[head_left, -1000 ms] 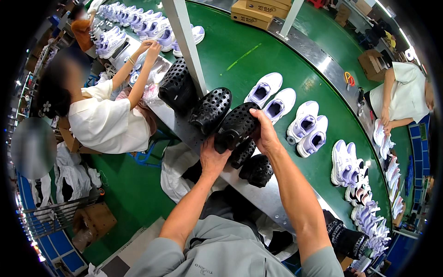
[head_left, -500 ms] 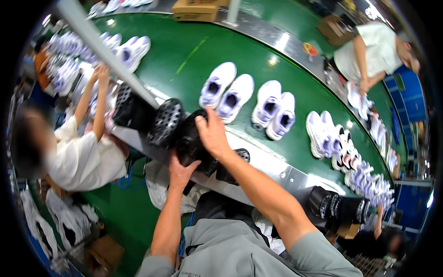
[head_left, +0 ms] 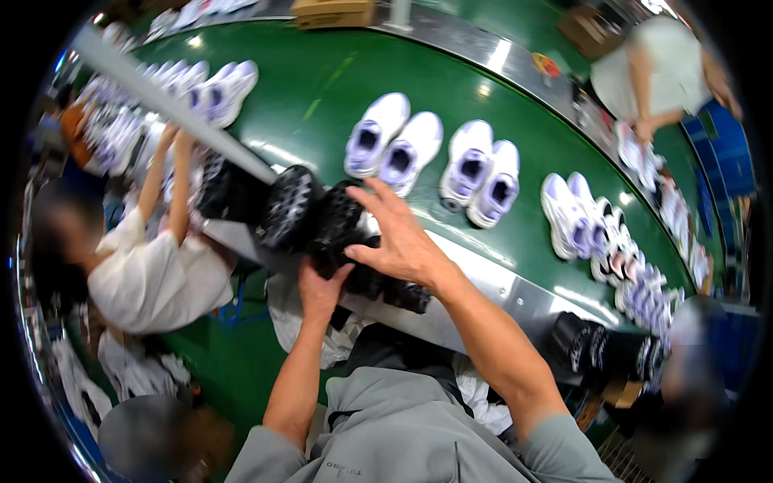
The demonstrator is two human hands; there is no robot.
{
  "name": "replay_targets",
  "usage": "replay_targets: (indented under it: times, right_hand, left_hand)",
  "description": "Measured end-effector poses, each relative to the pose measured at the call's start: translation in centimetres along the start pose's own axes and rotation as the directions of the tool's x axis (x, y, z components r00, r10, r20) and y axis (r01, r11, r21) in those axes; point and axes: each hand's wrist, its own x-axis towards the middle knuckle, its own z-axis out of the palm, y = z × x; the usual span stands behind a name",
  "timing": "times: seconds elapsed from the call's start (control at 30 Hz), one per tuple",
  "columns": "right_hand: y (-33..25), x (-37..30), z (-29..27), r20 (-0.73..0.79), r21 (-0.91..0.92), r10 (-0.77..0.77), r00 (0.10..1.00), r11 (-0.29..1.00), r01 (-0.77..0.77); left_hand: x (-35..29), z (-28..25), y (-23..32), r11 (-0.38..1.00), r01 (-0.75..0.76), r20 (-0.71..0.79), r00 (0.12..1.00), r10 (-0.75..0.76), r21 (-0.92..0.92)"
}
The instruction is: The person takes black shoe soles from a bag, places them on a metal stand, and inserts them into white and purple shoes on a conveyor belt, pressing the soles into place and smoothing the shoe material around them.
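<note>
A dark black piece with a knobbly, patterned face (head_left: 336, 216) stands at the near edge of the green bench; its exact kind is unclear. My left hand (head_left: 320, 291) closes on its lower end, the thumb apart and the fingers partly hidden. Beside its right side is my right hand (head_left: 403, 245), open, thumb and fingers spread, the fingertips by its upper edge. A similar black piece (head_left: 291, 211) with an oval patterned face stands just left. Another small black piece (head_left: 408, 295) lies below my right wrist.
Pairs of white and lilac sneakers (head_left: 378, 135) stand on the green bench (head_left: 298, 72). A metal edge strip (head_left: 475, 270) runs along its near side. A slanting pole (head_left: 177, 113) crosses at left. More black pieces (head_left: 604, 350) stand at right. People work on both sides.
My right hand has come off the black piece slightly and its fingers have spread. The black piece has turned a little. At lower left, another person's head has come into view.
</note>
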Motion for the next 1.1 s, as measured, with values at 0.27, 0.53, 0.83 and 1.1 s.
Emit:
replay_targets:
  times: [0.27, 0.53, 0.83, 1.1]
  right_hand:
    - [3.4, 2.4, 3.0, 0.075, 0.169, -0.027, 0.997, 0.985, 0.014]
    - [4.0, 2.8, -0.2, 0.288, 0.528, 0.162, 0.944, 0.795, -0.298]
    - [3.9, 5.1, 2.5, 0.097, 0.549, 0.532, 0.841, 0.676, -0.491]
    - [3.5, 6.5, 3.4, 0.256, 0.566, 0.47, 0.845, 0.636, -0.525]
  left_hand:
    - [-0.4, 0.2, 0.6, 0.966, -0.115, -0.048, 0.99, 0.13, 0.232]
    - [-1.4, 0.8, 1.9, 0.975, -0.177, -0.187, 0.962, 0.201, 0.136]
    - [-1.1, 1.1, 1.5, 0.919, -0.262, -0.139, 0.94, 0.312, 0.294]
    - [-1.3, 0.8, 1.0, 0.968, -0.135, -0.194, 0.965, 0.177, 0.212]
